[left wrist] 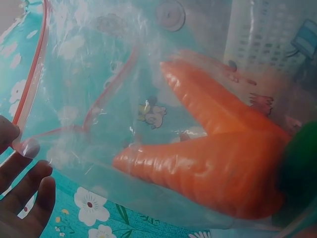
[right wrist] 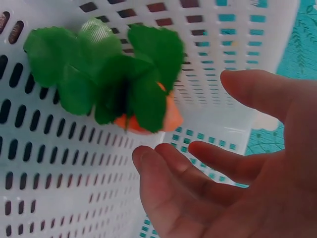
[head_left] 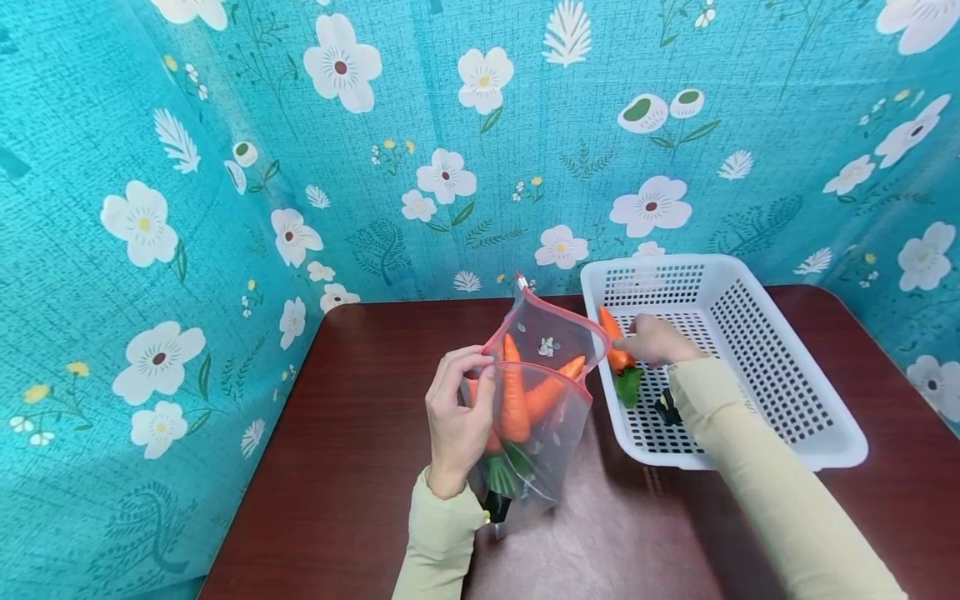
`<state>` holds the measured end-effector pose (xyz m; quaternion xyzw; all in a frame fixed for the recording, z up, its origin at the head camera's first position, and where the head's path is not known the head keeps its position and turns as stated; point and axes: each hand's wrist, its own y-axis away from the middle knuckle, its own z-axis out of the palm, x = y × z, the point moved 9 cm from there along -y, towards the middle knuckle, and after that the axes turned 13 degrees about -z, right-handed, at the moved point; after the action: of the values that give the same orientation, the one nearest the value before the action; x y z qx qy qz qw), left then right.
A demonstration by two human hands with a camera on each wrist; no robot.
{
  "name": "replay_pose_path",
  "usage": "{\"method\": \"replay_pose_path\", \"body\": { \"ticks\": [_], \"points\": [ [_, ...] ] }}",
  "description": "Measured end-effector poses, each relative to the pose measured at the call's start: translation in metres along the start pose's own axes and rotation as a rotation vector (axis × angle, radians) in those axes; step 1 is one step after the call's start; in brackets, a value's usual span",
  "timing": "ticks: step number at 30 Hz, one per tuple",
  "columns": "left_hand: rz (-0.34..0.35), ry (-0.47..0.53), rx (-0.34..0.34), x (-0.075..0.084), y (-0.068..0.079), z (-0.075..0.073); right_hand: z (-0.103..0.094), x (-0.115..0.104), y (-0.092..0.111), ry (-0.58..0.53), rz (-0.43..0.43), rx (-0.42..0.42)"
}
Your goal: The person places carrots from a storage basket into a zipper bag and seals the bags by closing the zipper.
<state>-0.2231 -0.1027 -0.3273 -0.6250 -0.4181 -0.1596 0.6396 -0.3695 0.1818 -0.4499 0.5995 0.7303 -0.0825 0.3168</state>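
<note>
My left hand pinches the red-trimmed rim of a clear zip bag between thumb and fingers, near the table's middle. The bag's mouth gapes, and several orange carrots with green tops are inside. In the left wrist view, carrots show through the plastic. My right hand is inside the white basket, beside another carrot lying along its left wall. The right wrist view has this hand with fingers spread and nothing between them, just by the carrot's green leaves.
The white perforated basket stands on the right of the dark red-brown table. Behind and around the table hangs a turquoise floral cloth. A zip slider sits at the bag's upper corner.
</note>
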Motion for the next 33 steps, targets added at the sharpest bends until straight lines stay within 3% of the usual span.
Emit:
{"method": "replay_pose_path", "body": {
  "ticks": [10,33],
  "points": [
    [-0.008,0.007,-0.009,-0.003,0.000,0.000,0.012,0.010,-0.008,-0.021,0.079,-0.006],
    [-0.031,-0.011,-0.024,-0.004,0.000,0.001,0.023,0.015,-0.014,-0.024,0.087,-0.021]
  ]
}}
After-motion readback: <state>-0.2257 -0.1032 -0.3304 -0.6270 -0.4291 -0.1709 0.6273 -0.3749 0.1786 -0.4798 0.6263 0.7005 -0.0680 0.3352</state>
